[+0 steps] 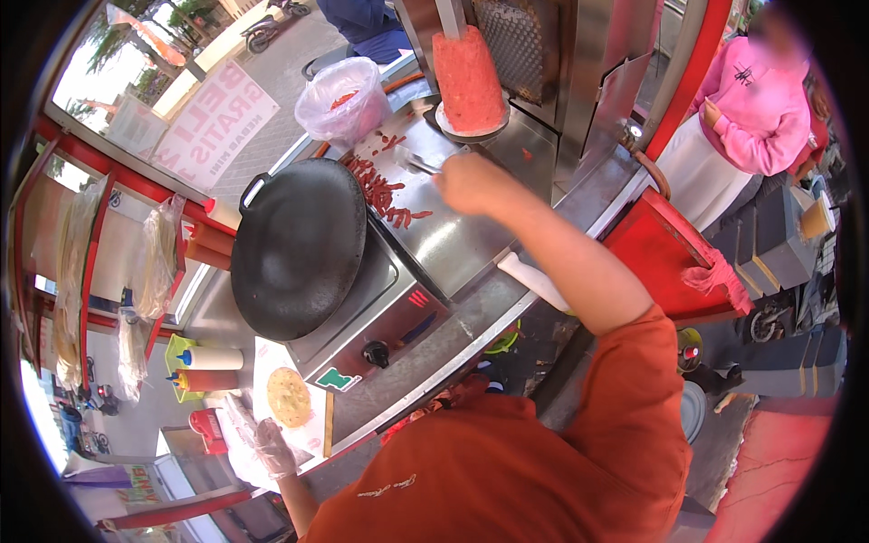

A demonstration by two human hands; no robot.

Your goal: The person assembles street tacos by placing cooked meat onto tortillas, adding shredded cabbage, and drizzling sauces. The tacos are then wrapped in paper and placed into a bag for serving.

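My right hand (472, 183) is closed around a metal utensil that looks like tongs (415, 163), its end over the steel griddle plate (471, 242). Left of it lies a heap of sliced reddish meat (378, 193). A tall cone of red meat (469, 80) stands upright on a spit just beyond. My left hand (273, 449), in a clear plastic glove, is low at the left with fingers extended, beside white plastic or paper wrapping (237, 442). Near it, a round flatbread (289, 398) lies on a white board. Whether the fingers touch the wrapping is hard to see.
A large black pan (299, 249) sits on the stove (385, 312), between both hands. Sauce bottles (210, 359) stand in a green holder at the left. A plastic-lined tub (342, 104) is at the back. A person in pink (756, 104) stands at the right, beyond a red panel (647, 258).
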